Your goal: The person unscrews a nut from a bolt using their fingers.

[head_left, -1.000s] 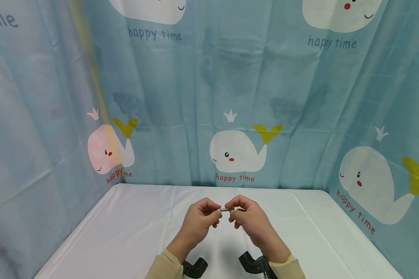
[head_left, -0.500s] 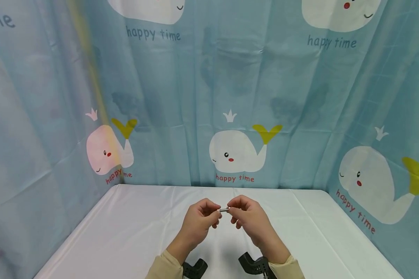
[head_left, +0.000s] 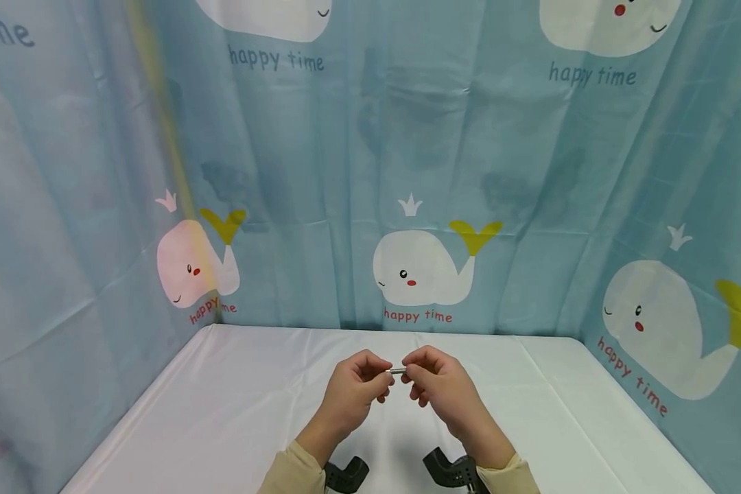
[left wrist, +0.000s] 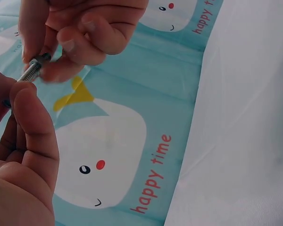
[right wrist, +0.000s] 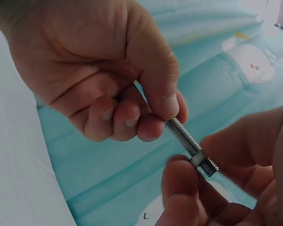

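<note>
L hand pinching threaded bolt by one end, R hand fingertips pinching nut near other end, above white table.

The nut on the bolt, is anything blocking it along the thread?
Nothing visible: the nut sits near the bolt tip, pinched by the right hand; bare thread runs to the left hand.
</note>
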`<act>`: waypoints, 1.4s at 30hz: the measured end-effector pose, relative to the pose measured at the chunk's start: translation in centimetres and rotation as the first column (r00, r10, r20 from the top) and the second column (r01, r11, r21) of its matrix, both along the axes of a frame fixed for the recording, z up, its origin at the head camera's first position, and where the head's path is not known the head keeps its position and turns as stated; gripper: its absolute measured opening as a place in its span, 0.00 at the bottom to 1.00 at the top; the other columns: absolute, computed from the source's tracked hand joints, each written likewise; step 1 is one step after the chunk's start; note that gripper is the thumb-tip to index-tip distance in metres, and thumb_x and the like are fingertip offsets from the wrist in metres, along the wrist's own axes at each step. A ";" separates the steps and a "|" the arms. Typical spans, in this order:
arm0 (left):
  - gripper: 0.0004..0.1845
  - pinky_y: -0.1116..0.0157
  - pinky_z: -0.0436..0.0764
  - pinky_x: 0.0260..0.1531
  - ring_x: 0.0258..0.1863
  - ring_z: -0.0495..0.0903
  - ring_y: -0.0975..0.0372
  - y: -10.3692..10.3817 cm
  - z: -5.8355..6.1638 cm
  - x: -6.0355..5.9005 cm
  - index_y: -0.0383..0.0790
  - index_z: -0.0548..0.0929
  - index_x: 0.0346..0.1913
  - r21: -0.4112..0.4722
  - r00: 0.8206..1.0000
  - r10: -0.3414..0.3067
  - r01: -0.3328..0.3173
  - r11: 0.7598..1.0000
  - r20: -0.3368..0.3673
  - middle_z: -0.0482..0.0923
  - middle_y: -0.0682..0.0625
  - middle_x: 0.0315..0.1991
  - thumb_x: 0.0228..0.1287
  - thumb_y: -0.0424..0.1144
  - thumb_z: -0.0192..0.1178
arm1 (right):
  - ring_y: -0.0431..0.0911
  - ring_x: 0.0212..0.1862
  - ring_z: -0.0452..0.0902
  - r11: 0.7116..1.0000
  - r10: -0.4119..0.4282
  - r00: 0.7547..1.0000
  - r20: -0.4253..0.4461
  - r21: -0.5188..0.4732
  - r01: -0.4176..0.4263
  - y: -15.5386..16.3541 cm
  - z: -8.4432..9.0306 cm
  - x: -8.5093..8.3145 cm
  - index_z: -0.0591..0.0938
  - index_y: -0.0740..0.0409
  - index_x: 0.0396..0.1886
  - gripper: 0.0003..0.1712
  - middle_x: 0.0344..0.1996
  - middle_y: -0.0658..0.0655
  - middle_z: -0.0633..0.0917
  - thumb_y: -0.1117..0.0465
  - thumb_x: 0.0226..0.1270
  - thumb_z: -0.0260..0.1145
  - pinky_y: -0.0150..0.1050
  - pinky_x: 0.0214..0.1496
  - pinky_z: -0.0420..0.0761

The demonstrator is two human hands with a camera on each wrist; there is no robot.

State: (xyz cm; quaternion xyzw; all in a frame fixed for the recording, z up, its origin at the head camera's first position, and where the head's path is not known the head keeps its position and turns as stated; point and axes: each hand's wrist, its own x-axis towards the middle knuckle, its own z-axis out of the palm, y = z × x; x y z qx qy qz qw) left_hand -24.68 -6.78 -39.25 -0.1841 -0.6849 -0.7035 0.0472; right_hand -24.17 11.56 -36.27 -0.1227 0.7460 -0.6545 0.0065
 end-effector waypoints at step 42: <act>0.05 0.65 0.82 0.31 0.27 0.78 0.57 -0.3 0.1 -0.1 0.34 0.83 0.43 0.006 1.000 0.006 -0.006 1.000 -0.011 0.81 0.43 0.32 0.67 0.30 0.63 | 0.51 0.27 0.78 1.000 -0.024 0.999 0.039 -0.005 0.025 -0.1 -0.1 -0.2 0.79 0.65 0.50 0.14 0.35 0.63 0.83 0.60 0.73 0.59 0.37 0.27 0.78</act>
